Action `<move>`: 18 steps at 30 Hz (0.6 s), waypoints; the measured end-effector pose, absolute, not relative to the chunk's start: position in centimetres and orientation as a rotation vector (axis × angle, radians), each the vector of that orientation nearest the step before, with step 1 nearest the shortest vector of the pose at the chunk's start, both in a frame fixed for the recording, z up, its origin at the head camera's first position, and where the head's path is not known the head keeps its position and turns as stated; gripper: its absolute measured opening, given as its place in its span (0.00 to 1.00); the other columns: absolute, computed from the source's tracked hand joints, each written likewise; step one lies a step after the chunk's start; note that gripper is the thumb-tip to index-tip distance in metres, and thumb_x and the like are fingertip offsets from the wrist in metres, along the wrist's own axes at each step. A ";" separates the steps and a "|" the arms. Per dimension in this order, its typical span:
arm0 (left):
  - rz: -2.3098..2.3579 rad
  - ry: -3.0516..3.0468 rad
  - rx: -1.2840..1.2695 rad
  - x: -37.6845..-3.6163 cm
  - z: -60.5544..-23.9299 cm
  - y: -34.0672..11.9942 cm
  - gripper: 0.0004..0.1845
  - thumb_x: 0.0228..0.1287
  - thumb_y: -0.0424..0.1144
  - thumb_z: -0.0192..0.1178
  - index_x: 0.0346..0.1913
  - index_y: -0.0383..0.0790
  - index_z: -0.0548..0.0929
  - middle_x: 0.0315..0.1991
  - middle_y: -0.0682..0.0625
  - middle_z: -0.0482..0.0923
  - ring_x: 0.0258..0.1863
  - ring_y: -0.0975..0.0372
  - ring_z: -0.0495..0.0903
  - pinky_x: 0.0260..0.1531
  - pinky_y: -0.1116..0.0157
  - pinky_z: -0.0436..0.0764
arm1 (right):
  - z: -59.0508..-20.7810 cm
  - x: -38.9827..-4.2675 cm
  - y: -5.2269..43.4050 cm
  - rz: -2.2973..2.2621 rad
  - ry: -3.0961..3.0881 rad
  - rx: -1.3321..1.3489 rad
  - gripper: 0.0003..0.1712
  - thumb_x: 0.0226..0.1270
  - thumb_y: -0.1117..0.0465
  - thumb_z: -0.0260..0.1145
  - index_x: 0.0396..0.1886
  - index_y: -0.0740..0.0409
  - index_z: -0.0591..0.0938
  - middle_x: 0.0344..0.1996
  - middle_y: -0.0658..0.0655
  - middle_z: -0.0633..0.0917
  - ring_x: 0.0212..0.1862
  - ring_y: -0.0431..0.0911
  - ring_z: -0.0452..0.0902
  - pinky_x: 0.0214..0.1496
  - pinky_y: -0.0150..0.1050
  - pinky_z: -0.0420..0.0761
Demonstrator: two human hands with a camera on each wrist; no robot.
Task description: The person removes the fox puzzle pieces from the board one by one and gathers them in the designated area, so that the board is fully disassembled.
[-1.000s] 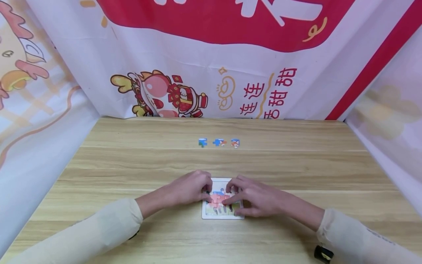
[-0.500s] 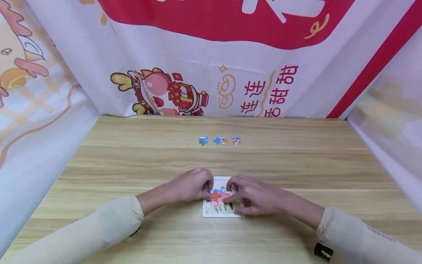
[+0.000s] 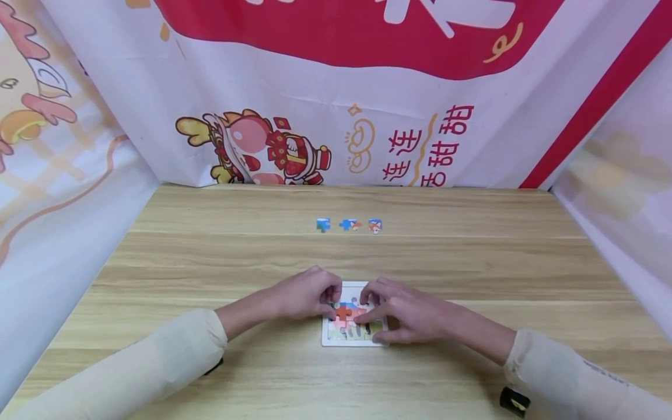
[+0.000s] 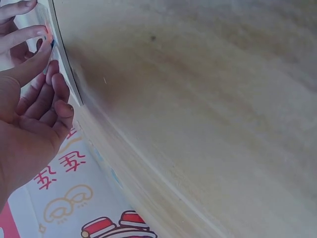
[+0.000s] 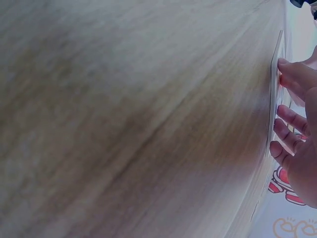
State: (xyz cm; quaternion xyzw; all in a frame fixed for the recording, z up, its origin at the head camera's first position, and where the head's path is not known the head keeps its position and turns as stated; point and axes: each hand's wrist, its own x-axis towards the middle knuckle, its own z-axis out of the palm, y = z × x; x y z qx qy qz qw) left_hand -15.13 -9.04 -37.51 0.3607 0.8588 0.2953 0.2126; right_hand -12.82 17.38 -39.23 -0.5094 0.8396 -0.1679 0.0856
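A small white-framed jigsaw puzzle (image 3: 328, 342) lies on the table between both hands, with a pale picture showing inside its frame. My left hand (image 3: 310, 293) is at its left side, thumb and curled fingers pinching an orange jigsaw piece (image 3: 343, 313) low over the picture. In the left wrist view, this left hand (image 4: 34, 101) has its thumb tip right at the orange piece. My right hand (image 3: 412, 315) rests on the right part of the puzzle with fingers spread, one fingertip close beside the orange piece. Its loosely bent fingers (image 5: 292, 122) show along the frame's edge in the right wrist view.
Three loose jigsaw pieces, a left one (image 3: 322, 224), a middle one (image 3: 350, 224) and a right one (image 3: 375, 226), lie in a row farther back on the wooden table (image 3: 236, 251). Printed cloth (image 3: 294, 81) encloses the back and sides.
The orange piece shows brighter and more fully than one second ago. My left hand has shifted slightly to the right; the right hand stays almost still.
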 end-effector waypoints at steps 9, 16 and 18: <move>0.873 2.301 1.063 -15.5 -37.7 -9.5 0.11 0.60 0.27 0.73 0.31 0.41 0.80 0.26 0.57 0.76 0.26 0.68 0.72 0.29 0.71 0.75 | -39.2 -12.8 17.3 -0.505 2.505 -1.531 0.23 0.67 0.47 0.74 0.60 0.42 0.87 0.57 0.51 0.79 0.52 0.41 0.70 0.55 0.37 0.76; 0.896 2.283 1.064 -15.7 -37.7 -9.7 0.10 0.59 0.26 0.72 0.31 0.41 0.81 0.27 0.57 0.77 0.28 0.68 0.74 0.32 0.71 0.77 | -39.2 -12.8 17.3 -0.488 2.505 -1.517 0.23 0.66 0.46 0.74 0.60 0.41 0.87 0.58 0.50 0.78 0.52 0.40 0.70 0.56 0.37 0.77; 0.904 2.280 1.053 -15.7 -37.7 -9.7 0.10 0.59 0.26 0.72 0.31 0.41 0.81 0.27 0.57 0.78 0.28 0.68 0.74 0.32 0.71 0.78 | -39.1 -12.8 17.3 -0.470 2.510 -1.535 0.23 0.67 0.46 0.74 0.60 0.41 0.87 0.57 0.50 0.78 0.52 0.40 0.70 0.56 0.37 0.77</move>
